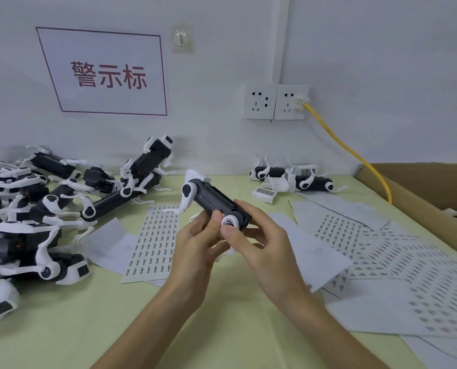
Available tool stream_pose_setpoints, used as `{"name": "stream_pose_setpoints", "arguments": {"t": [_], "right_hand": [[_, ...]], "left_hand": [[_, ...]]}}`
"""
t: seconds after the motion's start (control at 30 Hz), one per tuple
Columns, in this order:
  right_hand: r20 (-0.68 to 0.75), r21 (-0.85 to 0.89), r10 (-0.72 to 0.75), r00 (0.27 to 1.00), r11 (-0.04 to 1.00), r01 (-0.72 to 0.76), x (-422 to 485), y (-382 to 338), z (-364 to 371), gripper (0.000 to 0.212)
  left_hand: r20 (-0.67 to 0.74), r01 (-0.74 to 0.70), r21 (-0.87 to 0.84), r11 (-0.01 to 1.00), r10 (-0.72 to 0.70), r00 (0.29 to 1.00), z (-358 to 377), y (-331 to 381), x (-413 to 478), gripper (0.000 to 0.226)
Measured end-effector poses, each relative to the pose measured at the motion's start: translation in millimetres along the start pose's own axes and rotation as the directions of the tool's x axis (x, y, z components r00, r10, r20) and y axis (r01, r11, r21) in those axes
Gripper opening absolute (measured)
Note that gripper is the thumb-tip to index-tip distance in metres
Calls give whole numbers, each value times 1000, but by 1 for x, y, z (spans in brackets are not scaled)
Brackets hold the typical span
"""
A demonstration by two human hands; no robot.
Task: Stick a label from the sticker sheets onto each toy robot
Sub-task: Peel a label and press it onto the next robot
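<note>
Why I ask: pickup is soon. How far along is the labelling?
Done, perhaps: the few toy robots by the wall and the peeled sheets at right. In hand: the left hand and right hand hold one robot. Still to do: the pile beside a sticker sheet.

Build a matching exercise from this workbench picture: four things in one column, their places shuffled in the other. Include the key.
Things
1. black-and-white plastic toy robot at the centre
2. yellow cable
3. brown cardboard box
4. white paper sticker sheet full of small labels

Places
A. lying flat on the pale green table
B. plugged into the white wall socket
C. held by the left hand and right hand
D. along the table's right side

Pairs: 1-C, 2-B, 3-D, 4-A
</note>
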State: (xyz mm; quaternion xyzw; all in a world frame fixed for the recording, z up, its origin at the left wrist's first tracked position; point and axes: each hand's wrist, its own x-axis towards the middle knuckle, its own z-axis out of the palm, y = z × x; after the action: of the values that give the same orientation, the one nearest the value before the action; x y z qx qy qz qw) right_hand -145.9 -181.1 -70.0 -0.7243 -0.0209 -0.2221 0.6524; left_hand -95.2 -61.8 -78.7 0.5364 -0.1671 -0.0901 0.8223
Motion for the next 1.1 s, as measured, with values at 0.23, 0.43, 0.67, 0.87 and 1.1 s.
{"name": "stream_pose_setpoints", "arguments": {"t": [0.23,0.43,0.67,0.87,1.1], "right_hand": [[-9,-47,-49,999,998,49,2,-2,-7,38],[-78,-125,-80,994,990,70,6,-2,-10,28],[-263,432,352,899,876,-217,24,-8,-36,18],[-271,798,606,748,576,-178,37,-15,-84,32],[-418,824,614,669,566,-4,56,-32,-204,38]], "left_hand": [[77,43,-77,996,-37,996,0,1,2,44],[174,64,-104,992,-45,984,-4,0,6,30],[32,-198,245,949,197,980,0,3,0,36],[449,-466,823,325,131,884,1,-14,-10,30],[563,-560,825,81,-209,799,5,-26,-10,46]]}}
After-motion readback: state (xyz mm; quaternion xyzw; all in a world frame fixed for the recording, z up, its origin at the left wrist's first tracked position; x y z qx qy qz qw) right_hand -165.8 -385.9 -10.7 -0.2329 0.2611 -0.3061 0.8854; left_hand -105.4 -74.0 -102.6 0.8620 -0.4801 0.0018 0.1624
